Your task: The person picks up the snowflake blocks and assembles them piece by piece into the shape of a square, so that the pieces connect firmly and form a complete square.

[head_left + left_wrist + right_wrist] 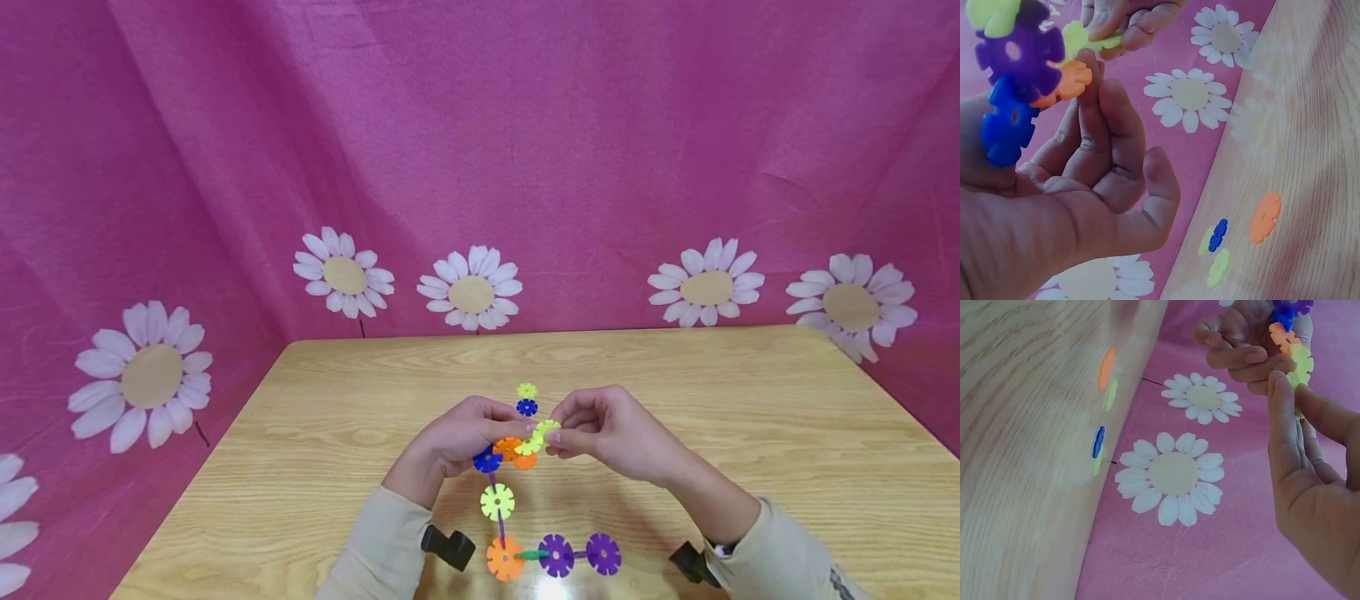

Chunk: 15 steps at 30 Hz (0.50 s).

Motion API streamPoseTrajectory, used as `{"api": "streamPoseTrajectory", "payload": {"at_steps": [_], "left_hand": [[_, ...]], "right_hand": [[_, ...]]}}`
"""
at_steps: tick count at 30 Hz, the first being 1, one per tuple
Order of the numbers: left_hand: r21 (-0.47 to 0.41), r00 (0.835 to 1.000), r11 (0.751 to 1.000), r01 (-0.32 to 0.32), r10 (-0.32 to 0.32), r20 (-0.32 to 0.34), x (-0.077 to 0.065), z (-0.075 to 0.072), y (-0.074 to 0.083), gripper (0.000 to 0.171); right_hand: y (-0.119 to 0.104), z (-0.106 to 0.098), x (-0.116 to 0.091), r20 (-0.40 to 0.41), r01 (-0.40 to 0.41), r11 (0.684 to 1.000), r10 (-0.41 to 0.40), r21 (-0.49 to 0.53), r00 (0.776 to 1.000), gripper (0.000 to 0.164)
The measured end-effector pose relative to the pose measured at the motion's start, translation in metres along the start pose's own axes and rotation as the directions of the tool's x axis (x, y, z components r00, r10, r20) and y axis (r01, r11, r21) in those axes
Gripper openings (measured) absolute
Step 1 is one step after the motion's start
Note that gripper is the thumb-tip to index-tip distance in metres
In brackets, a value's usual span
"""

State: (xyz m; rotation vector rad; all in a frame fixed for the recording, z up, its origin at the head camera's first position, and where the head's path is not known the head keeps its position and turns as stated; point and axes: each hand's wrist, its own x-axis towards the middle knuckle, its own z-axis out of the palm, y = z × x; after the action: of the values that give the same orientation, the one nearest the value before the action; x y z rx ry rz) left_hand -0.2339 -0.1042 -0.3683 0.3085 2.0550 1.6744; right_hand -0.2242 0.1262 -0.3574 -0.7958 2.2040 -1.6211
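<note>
My left hand (459, 435) pinches one end of a chain of notched plastic snowflake discs. An orange disc (507, 450) and a blue disc (487, 459) sit close to its fingers. From there the chain runs down through a yellow-green disc (497, 502) to an orange disc (506, 558), then right to purple discs (557, 555). Between thumb and fingers my right hand (626, 435) holds a yellow-green disc (548, 430). It touches another yellow-green disc (1300, 357) at the chain's end; whether their slots interlock, I cannot tell.
Beyond the hands, a loose yellow-green disc (527, 390) and a blue disc (527, 407) lie on the wooden table (337, 417). A loose orange disc (1265, 217) lies near them. A pink curtain with white flowers (471, 292) stands behind the table.
</note>
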Motion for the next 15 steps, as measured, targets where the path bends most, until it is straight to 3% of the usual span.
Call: {"api": "streamPoseTrajectory", "payload": {"at_steps": [8, 15], "left_hand": [[0.02, 0.999, 1.0, -0.001, 0.002, -0.04, -0.004, -0.009, -0.002, 0.028], [0.075, 0.995, 0.997, -0.007, 0.014, -0.1, -0.005, -0.015, -0.002, 0.03]], "right_hand": [[-0.005, -0.002, 0.003, 0.044, 0.004, 1.0, -0.003, -0.016, 0.999, 0.026], [0.002, -0.015, 0.013, 0.081, -0.137, 0.987, 0.144, -0.078, 0.986, 0.029]]}}
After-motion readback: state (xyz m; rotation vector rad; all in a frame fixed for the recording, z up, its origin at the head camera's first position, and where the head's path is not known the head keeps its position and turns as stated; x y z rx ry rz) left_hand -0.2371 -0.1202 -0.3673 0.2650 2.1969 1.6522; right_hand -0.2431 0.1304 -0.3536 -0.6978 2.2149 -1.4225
